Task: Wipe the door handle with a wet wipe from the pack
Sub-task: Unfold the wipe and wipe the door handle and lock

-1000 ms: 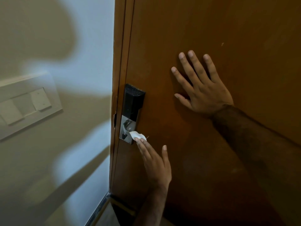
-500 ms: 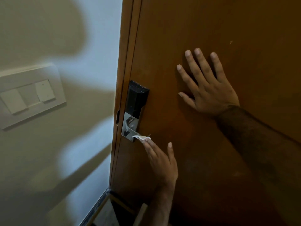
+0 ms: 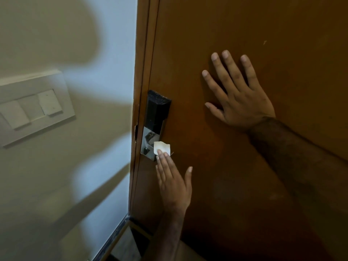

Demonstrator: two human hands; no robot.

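Head view, frame centre: left hand (image 3: 172,182) presses wipe (image 3: 162,147) flat-fingered onto handle (image 3: 150,143); right hand (image 3: 239,98) lies open on door (image 3: 244,185). Wiping underway, likely unfinished.

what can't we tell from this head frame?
- Handle lever: head view, hidden behind the wipe and left hand fingers.
- Wipe pack: not in view.
- Black lock panel: too dark to read any markings.
- Right hand palm: pressed flat to the door, contact side hidden.

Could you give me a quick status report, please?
Left hand pressing wipe on lock plate. Right hand flat on door. Nothing obstructing.
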